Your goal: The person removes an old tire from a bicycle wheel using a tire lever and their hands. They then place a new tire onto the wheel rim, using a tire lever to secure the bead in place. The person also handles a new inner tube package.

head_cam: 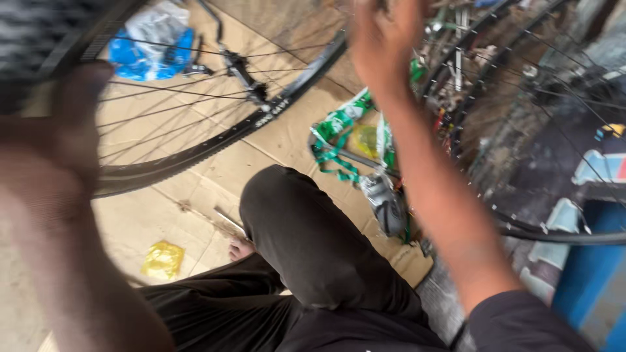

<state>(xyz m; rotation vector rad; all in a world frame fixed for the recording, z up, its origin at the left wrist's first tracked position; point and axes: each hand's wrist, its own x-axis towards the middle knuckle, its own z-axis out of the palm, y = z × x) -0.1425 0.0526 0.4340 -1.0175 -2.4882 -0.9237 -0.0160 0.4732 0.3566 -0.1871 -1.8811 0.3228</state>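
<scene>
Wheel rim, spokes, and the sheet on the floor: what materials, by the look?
Wheel rim: looks like black-finished metal, smooth with a dull sheen; alloy or steel is unclear. Spokes: thin, straight, grey wire, likely steel. Floor sheet: tan cardboard, matte, with creases and worn edges. The left hand is at the tyre, probably black rubber; blur hides detail.

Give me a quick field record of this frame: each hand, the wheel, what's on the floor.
left hand: blurred, against the black rim; grip cannot be told
right hand: raised at the top edge, blurred, fingers unclear
bicycle wheel: spoked, black rim, hub visible, held over the cardboard
floor: cardboard sheets
yellow packet: on the cardboard, by the person's bare foot
blue bag: behind the spokes
green-and-white wrapper: right of the knee
</scene>
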